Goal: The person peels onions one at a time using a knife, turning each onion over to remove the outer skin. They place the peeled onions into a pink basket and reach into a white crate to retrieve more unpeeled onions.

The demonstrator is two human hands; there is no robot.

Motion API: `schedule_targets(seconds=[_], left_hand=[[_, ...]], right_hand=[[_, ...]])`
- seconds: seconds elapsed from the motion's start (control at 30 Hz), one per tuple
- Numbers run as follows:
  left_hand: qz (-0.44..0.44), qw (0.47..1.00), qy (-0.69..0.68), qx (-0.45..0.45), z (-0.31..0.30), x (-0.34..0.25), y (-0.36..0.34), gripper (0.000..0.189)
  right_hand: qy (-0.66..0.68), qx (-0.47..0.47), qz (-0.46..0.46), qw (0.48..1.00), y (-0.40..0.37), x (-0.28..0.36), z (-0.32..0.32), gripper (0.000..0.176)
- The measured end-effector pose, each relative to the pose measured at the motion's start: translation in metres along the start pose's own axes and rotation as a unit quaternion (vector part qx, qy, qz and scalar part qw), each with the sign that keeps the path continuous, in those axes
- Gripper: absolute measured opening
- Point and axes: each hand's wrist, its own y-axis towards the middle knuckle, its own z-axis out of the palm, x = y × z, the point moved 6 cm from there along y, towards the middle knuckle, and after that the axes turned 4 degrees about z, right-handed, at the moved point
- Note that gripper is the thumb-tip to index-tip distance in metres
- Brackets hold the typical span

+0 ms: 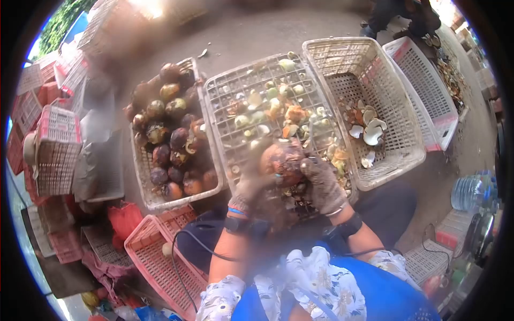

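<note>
Grey-brown ground (241, 45) lies around the middle crate (213, 115), my landmark. Across its open grid: scattered pale and greenish pieces (242, 121). The reddish-brown lump (284, 160) is held above its near part. My right hand (324, 184), in a soiled glove, has its fingers curled against the lump's right side. My left hand (251, 190), also gloved, is at its lower left; blur hides how wide the fingers are, so I cannot tell. Left of the middle crate: a crate (138, 171) of dark round fruits (176, 108). Right of it: a deep crate (396, 123) holding white shell pieces (375, 131) and brown scraps; beyond that, a tilted pink-edged crate (428, 80). Nearer me, left of the middle crate: a pink crate (155, 241). Past its far right corner, part of a person (404, 13) shows.
</note>
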Motion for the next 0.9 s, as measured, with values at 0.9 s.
schedule_targets(seconds=[0.9], left_hand=[[0.276,0.851,0.441,0.069,0.034,-0.009,-0.107,0.105]], right_hand=[[-0.552,0.041,-0.056,0.831,-0.074,-0.041,-0.044,0.049]])
